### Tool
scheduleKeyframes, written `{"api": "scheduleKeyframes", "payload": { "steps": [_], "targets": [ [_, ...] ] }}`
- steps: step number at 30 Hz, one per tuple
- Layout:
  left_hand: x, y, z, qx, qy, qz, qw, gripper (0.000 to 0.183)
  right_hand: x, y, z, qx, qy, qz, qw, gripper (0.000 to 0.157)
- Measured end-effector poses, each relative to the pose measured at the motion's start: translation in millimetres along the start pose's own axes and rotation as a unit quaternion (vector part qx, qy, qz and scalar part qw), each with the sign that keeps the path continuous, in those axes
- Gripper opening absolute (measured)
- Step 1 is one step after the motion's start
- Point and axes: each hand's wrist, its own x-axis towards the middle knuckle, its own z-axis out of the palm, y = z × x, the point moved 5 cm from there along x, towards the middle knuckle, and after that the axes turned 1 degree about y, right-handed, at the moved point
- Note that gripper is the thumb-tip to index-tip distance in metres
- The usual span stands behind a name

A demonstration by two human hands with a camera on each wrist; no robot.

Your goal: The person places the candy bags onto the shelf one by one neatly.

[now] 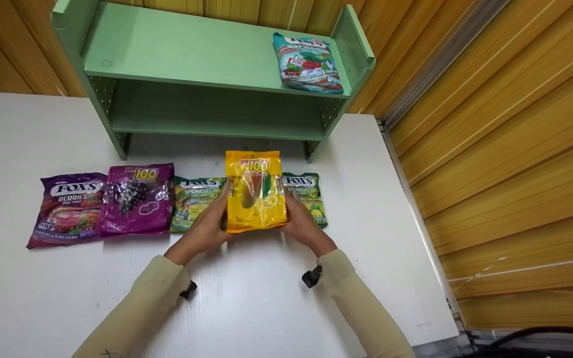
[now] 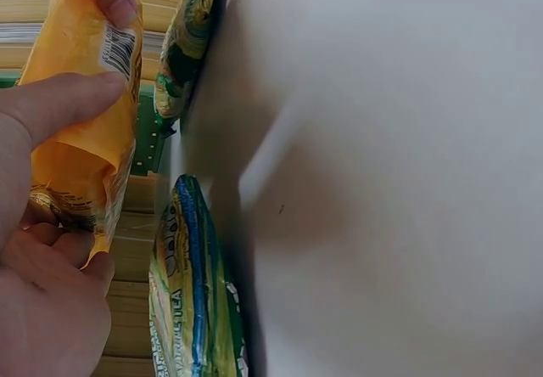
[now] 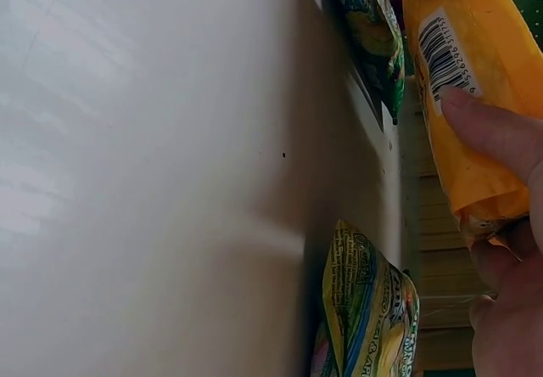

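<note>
Both hands hold a yellow LOT 100 candy bag (image 1: 256, 199) upright between them, above the white table. My left hand (image 1: 209, 219) grips its left side and my right hand (image 1: 304, 223) its right side. In the left wrist view, the left thumb (image 2: 76, 105) presses on the back of the yellow bag (image 2: 76, 148). The right wrist view has the right thumb (image 3: 488, 126) lying by the barcode on that bag's back (image 3: 458, 165). Behind the hands, one green Fox's Spring Tea bag (image 1: 192, 199) lies to the left, another green Fox's bag (image 1: 309, 191) to the right.
A purple LOT 100 bag (image 1: 137, 199) and a Fox's Berries bag (image 1: 67, 211) lie further left on the white table (image 1: 246, 308). At the back stands a green two-level shelf (image 1: 182, 49), with a teal Fox's bag (image 1: 309, 64) at its top right. Wood-patterned walls (image 1: 515, 149) surround the table.
</note>
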Motion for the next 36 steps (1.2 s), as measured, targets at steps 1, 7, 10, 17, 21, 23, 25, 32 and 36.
{"api": "scheduleKeyframes", "payload": {
  "steps": [1,7,10,17,21,23,25,32,36],
  "targets": [
    [-0.2,1.3,-1.1,-0.001,0.0,0.001,1.0,0.112,0,-1,-0.2,0.002,0.0,0.005,1.0,0.08],
    [-1.5,7.6,-6.9,0.004,0.001,0.001,1.0,0.111,0,-4,-2.3,0.007,0.009,0.021,1.0,0.08],
    [-2.1,9.4,-9.2,0.004,0.006,0.005,1.0,0.11,0,-6,-3.0,0.012,0.011,0.029,0.999,0.081],
    [-3.2,12.4,-13.5,0.0,0.013,0.012,0.9998,0.108,0,-9,-3.5,0.023,0.013,0.041,0.999,0.082],
    [-4.3,15.3,-17.1,0.003,0.019,0.014,0.9997,0.107,0,-13,-5.1,0.02,0.022,0.027,0.999,0.084],
    [-5.6,17.4,-19.2,0.007,0.021,0.019,0.9996,0.107,1,-16,-6.1,0.016,0.027,0.017,0.999,0.085],
    [-7.1,19.6,-21.3,0.009,0.023,0.024,0.9994,0.107,1,-18,-7.0,0.014,0.03,0.011,0.999,0.084],
    [-9.8,24.4,-26.9,0.02,0.029,0.033,0.9988,0.111,4,-25,-9.9,0.017,0.032,0.002,0.999,0.081],
    [-10.3,26.1,-29.6,0.026,0.033,0.034,0.9985,0.11,4,-28,-11.8,0.018,0.035,-0.005,0.999,0.081]
  ]
}}
